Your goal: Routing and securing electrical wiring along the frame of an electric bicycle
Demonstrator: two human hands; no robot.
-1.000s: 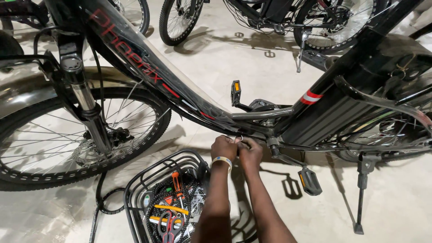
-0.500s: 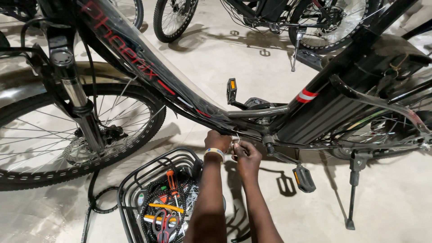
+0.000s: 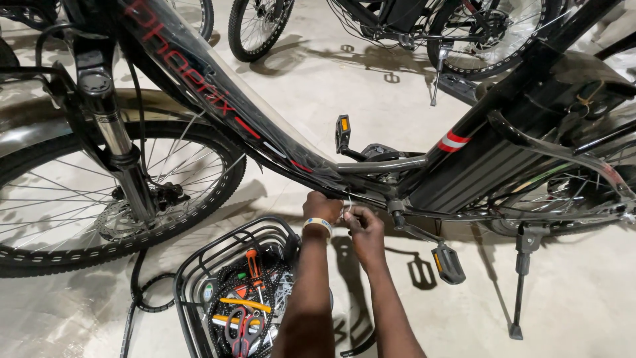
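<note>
Both hands, left hand (image 3: 321,207) and right hand (image 3: 361,224), are tucked under the black plastic-wrapped bicycle frame (image 3: 218,99), which closes off everything above them. The black crank arm with its orange-reflector pedal (image 3: 448,263) blocks the right side. Directly below sits the black wire basket (image 3: 199,265) full of tools, leaving little room to drop. The spoked front wheel (image 3: 99,199) walls off the left. Open pale concrete floor (image 3: 583,292) lies beyond the kickstand (image 3: 520,278), probably the easiest way out.

A: Hands?
B: Both arms stretched forward, left hand (image 3: 322,207) and right hand (image 3: 361,222) close together, fingers curled, pinching.
A: Touching each other?
B: Possibly at fingertips; unclear.
</note>
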